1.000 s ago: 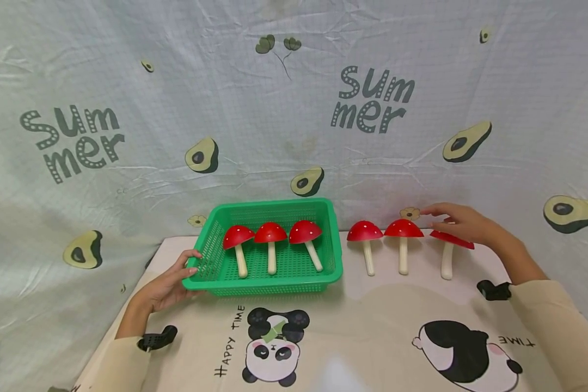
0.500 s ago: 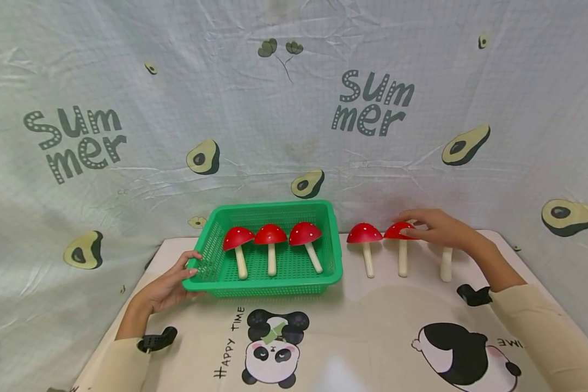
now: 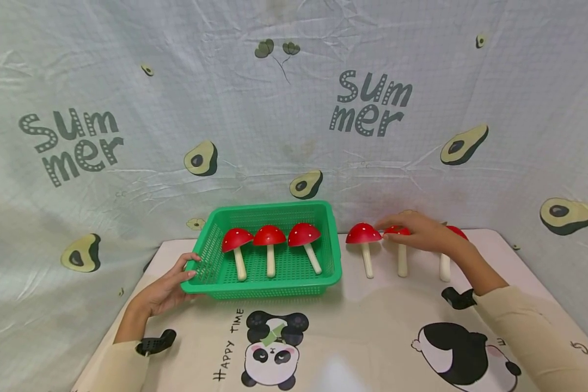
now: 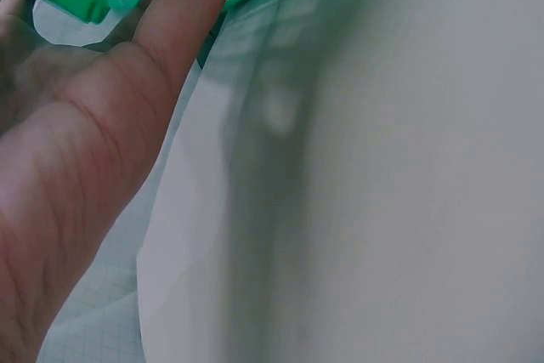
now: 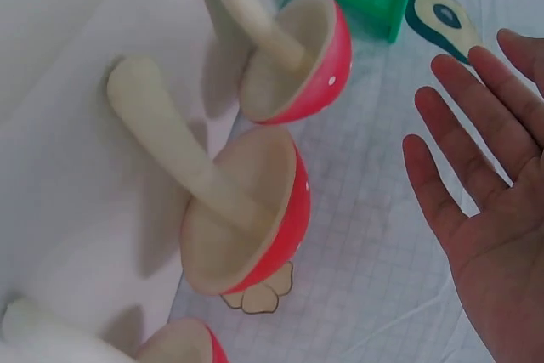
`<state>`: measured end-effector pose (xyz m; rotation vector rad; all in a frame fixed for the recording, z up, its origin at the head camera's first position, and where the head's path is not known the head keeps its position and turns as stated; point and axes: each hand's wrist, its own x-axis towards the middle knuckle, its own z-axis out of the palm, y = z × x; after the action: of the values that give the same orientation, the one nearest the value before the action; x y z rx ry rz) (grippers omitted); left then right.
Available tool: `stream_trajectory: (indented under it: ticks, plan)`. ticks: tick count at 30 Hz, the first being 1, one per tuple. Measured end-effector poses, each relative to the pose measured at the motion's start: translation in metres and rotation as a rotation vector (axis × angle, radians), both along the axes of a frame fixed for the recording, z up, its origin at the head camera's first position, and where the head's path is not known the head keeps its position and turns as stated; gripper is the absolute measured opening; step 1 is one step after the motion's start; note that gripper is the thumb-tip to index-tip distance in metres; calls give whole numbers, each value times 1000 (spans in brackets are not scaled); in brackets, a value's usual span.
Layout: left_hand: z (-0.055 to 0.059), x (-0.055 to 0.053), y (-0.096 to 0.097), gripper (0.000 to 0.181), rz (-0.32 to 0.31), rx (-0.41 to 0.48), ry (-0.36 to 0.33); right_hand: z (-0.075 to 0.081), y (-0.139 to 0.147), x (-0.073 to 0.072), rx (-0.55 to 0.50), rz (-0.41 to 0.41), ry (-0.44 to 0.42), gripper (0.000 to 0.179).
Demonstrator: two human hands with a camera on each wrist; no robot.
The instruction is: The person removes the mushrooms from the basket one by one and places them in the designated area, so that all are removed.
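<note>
The green basket at centre frame is being steadied by the left hand gripping its rim, while the spread right hand is being held over the middle toy mushroom right of it, where a closing grasp is judged necessary.

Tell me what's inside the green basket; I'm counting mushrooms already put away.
Inside the green basket lie three red-capped mushrooms side by side, stems toward the person. The near wall hides a strip of the floor.
</note>
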<state>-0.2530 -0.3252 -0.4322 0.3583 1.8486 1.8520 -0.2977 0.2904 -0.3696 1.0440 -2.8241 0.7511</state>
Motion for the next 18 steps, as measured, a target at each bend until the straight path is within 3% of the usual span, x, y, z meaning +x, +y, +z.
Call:
stream_trajectory:
  ticks: [10, 18]
  plan:
    - [1, 2, -2, 29, 5, -10, -5, -5, -18, -3, -55, 61, 10, 32]
    - [0, 3, 1, 26, 25, -20, -4, -10, -33, -9, -120, 114, -49, 33]
